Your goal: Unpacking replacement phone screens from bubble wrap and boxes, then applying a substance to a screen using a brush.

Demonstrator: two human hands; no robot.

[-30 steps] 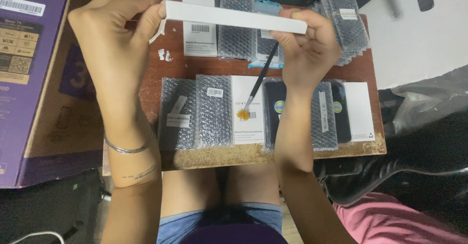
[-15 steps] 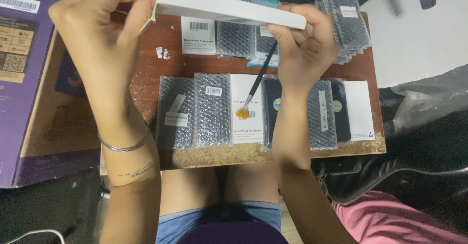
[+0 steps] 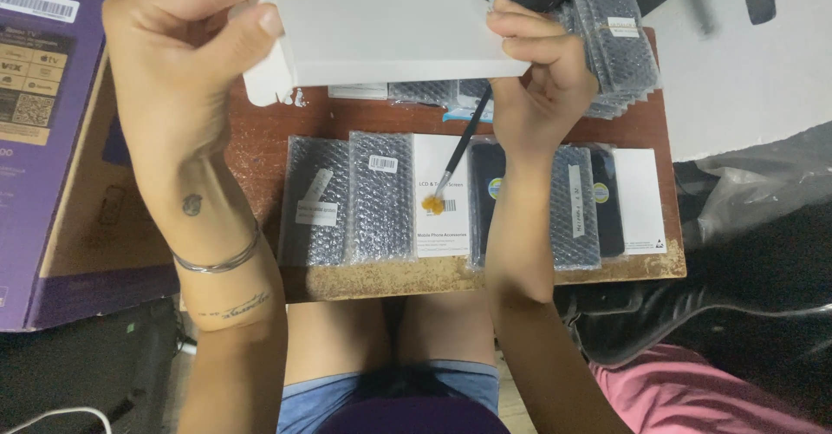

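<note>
Overhead, both hands held a flat white box (image 3: 390, 26) up above the surface (image 3: 260, 139). Left hand (image 3: 186, 70) closed on the box's left end, thumb pressed on the top face near an open end flap. Right hand (image 3: 542, 83) closed on the box's right end, fingers curled over the edge. The same right hand also pinched a thin black brush (image 3: 459, 152), its handle slanting down and left from the palm, its orange-tipped bristles hanging just over a white carton (image 3: 442, 195) below.

Left wrist carried a thin metal bangle (image 3: 217, 263).

Beneath the box, the reddish-brown wooden surface bore a row of bubble-wrapped dark packs (image 3: 351, 195), lying flat side by side, with the white carton between them. More wrapped packs (image 3: 576, 204) lay right of the carton, partly behind the right forearm. A stack of wrapped packs (image 3: 620, 48) sat at the far right corner. A large purple cardboard box (image 3: 43, 139) stood left of the surface. Pink cloth (image 3: 693, 399) lay lower right.
</note>
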